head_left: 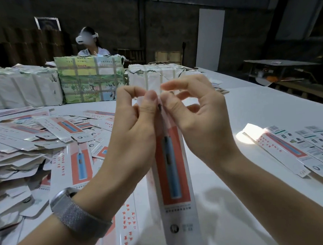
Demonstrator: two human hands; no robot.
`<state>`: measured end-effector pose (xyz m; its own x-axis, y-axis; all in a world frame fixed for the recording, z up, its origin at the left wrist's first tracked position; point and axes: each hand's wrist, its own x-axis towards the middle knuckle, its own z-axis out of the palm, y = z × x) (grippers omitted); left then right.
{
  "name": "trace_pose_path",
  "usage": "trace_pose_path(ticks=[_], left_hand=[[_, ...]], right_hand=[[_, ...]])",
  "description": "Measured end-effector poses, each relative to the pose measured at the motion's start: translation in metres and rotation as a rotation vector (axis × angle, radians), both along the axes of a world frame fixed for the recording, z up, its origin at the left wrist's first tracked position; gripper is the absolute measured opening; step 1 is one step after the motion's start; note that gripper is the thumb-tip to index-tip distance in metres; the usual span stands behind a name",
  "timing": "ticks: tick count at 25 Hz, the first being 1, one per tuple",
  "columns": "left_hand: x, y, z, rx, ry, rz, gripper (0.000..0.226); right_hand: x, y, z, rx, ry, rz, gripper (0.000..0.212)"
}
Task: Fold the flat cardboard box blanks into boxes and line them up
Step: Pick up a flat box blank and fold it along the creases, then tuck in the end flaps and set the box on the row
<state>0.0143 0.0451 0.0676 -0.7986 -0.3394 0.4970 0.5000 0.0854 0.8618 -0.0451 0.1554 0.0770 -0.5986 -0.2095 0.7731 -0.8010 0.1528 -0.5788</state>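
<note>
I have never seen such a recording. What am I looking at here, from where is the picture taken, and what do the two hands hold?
There is no machine. One camera on a person's head looks down at their own hands. The left hand and right hand both pinch the top end of a long narrow box, standing upright on the white table. Loose flat blanks lie piled on the left; a few boxes lie in a row on the right. Wrapped bundles stand behind, and another person sits beyond them.
</note>
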Motion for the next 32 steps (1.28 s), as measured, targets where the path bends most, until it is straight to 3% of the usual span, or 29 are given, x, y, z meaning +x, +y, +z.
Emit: trace_pose_path(ticks=[2,5,8,12,15,20,24,28,30,32], left_hand=[[-0.001,-0.001,0.001,0.067,-0.072,-0.014,0.014],[-0.001,-0.004,0.004,0.269,-0.123,-0.160,0.021],[0.001,-0.003,0.007,0.401,-0.085,-0.357,0.026],[-0.006,-0.003,-0.003,0.073,-0.139,-0.253,0.016],[-0.014,-0.008,-0.020,-0.215,-0.220,-0.144,0.045],[-0.027,-0.031,-0.042,-0.465,-0.252,-0.046,0.043],[-0.040,-0.050,-0.066,-0.728,-0.325,0.045,0.053],[-0.044,-0.049,-0.086,-0.964,-0.318,0.048,0.046],[-0.041,-0.052,-0.088,-1.064,-0.334,0.001,0.054],[-0.037,-0.055,-0.081,-1.140,-0.418,-0.098,0.062]], right_hand=[[0.003,0.001,0.001,0.157,0.107,-0.125,0.026],[0.010,-0.002,0.001,0.532,0.012,-0.140,0.067],[0.007,0.002,0.005,0.612,-0.063,-0.118,0.081],[-0.009,0.011,0.012,0.598,-0.057,-0.160,0.079],[-0.042,0.020,-0.004,0.742,-0.150,-0.261,0.072],[-0.114,0.080,-0.052,1.086,-0.479,-0.549,0.014],[-0.141,0.136,-0.071,1.070,-0.524,-0.817,0.022],[-0.144,0.144,-0.075,0.985,-0.442,-0.955,0.015],[-0.140,0.127,-0.068,0.958,-0.334,-0.902,0.024],[-0.132,0.100,-0.055,0.897,-0.312,-0.713,0.035]])
